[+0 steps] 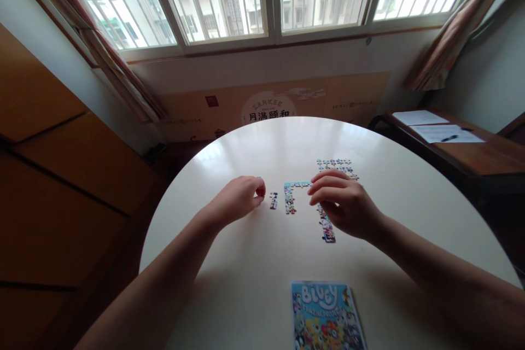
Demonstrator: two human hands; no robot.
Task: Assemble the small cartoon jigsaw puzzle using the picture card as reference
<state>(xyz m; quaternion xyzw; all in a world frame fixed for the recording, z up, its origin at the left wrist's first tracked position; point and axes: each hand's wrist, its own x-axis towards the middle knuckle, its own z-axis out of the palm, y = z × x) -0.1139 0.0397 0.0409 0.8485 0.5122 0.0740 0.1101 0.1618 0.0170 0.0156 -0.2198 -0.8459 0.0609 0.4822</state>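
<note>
Joined puzzle pieces (289, 199) form a corner on the white round table (246, 295), with a strip along the top and one down the left. My right hand (342, 199) hovers over the right part of this puzzle, fingers spread and partly hiding it. Below that hand, a joined strip (328, 231) runs toward the table's front. My left hand (246, 194) is at the left, fingers curled together at the tabletop; what they hold, if anything, is too small to make out. Between that hand and the corner lies a small group of pieces (273, 200).
Rows of loose pieces (334, 162) lie beyond my right hand. A blue Bluey picture card (327, 317) lies near the front edge. To the right stands a wooden desk (484, 156) with papers (445, 134) and a pen. Windows and a printed box are behind the table.
</note>
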